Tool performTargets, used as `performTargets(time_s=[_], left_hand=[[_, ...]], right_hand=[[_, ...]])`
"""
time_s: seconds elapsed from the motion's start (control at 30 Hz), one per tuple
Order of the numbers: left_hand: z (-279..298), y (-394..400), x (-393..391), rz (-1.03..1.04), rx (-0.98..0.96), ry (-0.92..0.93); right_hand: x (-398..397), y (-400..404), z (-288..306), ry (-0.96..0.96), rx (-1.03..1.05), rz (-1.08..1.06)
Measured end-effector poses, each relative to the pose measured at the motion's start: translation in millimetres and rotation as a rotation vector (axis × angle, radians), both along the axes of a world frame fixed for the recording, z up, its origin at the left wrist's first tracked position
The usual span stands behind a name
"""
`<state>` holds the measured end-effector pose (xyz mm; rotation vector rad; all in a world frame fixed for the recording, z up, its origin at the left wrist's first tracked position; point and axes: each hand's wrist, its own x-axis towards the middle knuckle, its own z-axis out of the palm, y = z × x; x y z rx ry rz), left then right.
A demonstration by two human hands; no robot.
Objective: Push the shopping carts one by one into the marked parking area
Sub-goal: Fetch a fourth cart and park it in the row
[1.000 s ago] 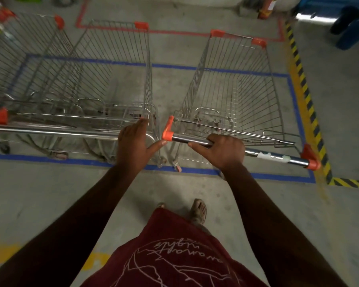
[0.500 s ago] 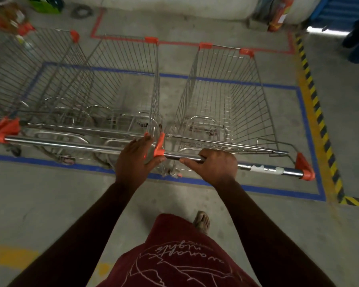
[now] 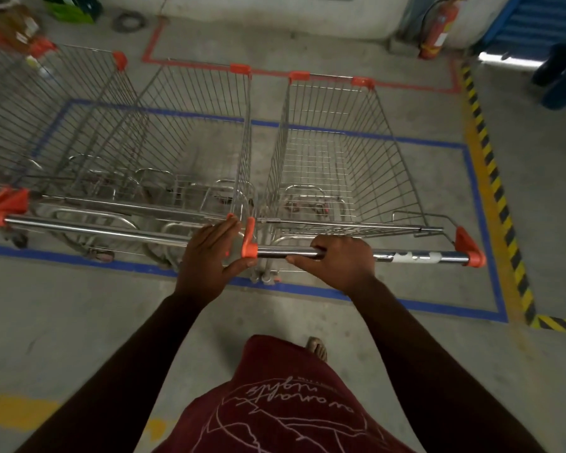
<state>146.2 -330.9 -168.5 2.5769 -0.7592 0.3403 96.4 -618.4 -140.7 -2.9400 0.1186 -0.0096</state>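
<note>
The blue tape rectangle on the concrete floor serves as the reference mark. Three wire carts stand side by side within it.

The right cart sits inside the rectangle against its right side, basket pointing toward the far line. Its handle bar runs just inside the near blue line, with orange end caps at both ends. The cart's rear wheels appear to rest on or just inside the near line, though the frame and hands obscure them.

The right hand is closed around the handle bar toward its left end, fingers curled over the top and thumb extended along the bar's near side. The left hand lies at the junction of the right cart and the middle cart: fingers laid together and extended forward over the end of the middle cart's handle, thumb spread out to the right and touching the right cart's left orange end cap. It is not wrapped around anything.

The left cart stands nested close to the middle cart, toward the rectangle's left side; it is blurred.

Beyond the rectangle's far line runs a red tape outline. Outside the right side runs a yellow-and-black striped line. A fire extinguisher stands against the far wall beyond that corner.
</note>
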Motion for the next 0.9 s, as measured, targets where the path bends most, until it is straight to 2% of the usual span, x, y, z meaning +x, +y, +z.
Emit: performTargets(time_s=[0.1, 0.17, 0.23, 0.57, 0.67, 0.8, 0.9], left_hand=[[-2, -2, -10, 0.167, 0.118, 0.024], [-2, -5, -15, 0.24, 0.156, 0.035], [-2, -5, -15, 0.207, 0.133, 0.065], [-8, 2, -10, 0.138, 0.081, 0.115], [-8, 3, -10, 0.152, 0.089, 0.115], [-6, 5, -12, 0.116, 0.095, 0.115], [-5, 6, -14, 0.106, 0.124, 0.082]], right_hand=[[-3, -22, 9, -0.021, 0.188, 0.02], [-6, -28, 8, -0.096, 0.05, 0.02], [-10, -24, 0, -0.14, -0.096, 0.027], [-19, -7, -4, -0.143, -0.106, -0.006], [-21, -3, -2, -0.155, -0.11, -0.041], [-21, 1, 1, -0.073, -0.181, -0.068], [-20, 1, -1, -0.107, -0.174, -0.078]])
